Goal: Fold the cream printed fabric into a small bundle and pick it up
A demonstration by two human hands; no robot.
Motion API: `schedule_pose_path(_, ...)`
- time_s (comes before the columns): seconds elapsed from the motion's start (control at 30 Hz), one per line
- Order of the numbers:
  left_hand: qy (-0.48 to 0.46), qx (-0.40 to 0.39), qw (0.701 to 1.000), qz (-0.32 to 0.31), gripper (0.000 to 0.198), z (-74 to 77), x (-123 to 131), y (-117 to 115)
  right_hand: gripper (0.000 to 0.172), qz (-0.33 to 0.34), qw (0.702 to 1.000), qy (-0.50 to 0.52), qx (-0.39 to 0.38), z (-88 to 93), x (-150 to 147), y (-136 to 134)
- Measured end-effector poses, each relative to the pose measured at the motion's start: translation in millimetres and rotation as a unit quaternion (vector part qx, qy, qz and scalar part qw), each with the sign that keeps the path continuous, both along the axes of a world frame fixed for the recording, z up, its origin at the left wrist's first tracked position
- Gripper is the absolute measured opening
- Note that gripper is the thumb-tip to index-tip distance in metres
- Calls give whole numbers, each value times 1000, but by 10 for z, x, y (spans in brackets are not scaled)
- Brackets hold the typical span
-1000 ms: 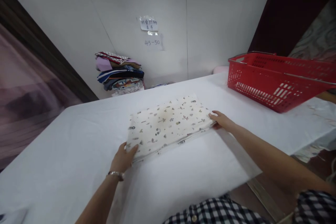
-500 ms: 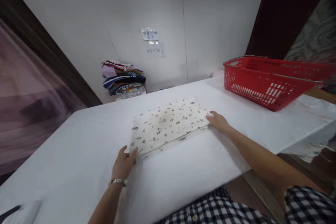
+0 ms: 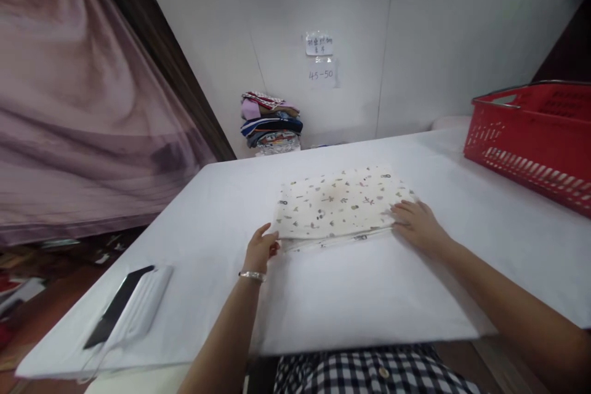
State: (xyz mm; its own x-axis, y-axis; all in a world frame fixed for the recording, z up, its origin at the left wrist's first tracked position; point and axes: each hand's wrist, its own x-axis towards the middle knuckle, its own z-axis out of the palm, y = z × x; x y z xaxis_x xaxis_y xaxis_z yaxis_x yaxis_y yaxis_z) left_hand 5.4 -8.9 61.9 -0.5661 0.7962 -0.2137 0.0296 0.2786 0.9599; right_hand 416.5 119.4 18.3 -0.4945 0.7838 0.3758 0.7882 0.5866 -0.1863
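A folded white cloth (image 3: 339, 203) printed with small grey and brown motifs lies flat on the white-covered table (image 3: 212, 221). Its layered front edge faces me. My left hand (image 3: 261, 251), with a silver bracelet at the wrist, is at the front left corner; its fingers are curled around the cloth's edge, partly hidden. Across the cloth, my right hand (image 3: 418, 225) rests on the front right corner, palm down, fingers stretched out over the fabric.
A red plastic basket (image 3: 530, 141) stands at the right. Folded textiles (image 3: 271, 123) are stacked against the wall beyond the table. A black flat object (image 3: 119, 308) and a white device with a cord (image 3: 143, 301) lie front left. A pink curtain (image 3: 92, 104) hangs left.
The view has swung left, bringing the black object and white device fully into sight. My right hand's fingers now lie flatter over the cloth's corner; my left hand's fingers are more curled.
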Motion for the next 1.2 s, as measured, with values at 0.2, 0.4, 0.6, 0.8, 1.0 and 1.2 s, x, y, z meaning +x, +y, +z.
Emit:
schedule_pose_path(0.2,38,-51,997,-33,63,-77,65,-72,37,2,1000,-27,-11,-91,301,141)
schedule_pose_path(0.4,160,-61,983,-57,56,-141,83,-160,41,25,999,-8,-22,-153,525,176)
schedule_pose_path(0.6,360,-98,923,-101,47,-170,50,-147,47,-16,999,38,-10,-177,611,224)
schedule_pose_path(0.8,394,-109,908,-88,44,-142,100,-196,45,21,998,2,-51,-173,572,188)
schedule_pose_path(1.0,342,-115,930,-76,46,-155,10,-142,47,-3,997,2,-82,-168,557,113)
schedule_pose_path(1.2,232,-155,959,-52,69,-87,-110,97,51,-203,966,94,-131,-47,396,284)
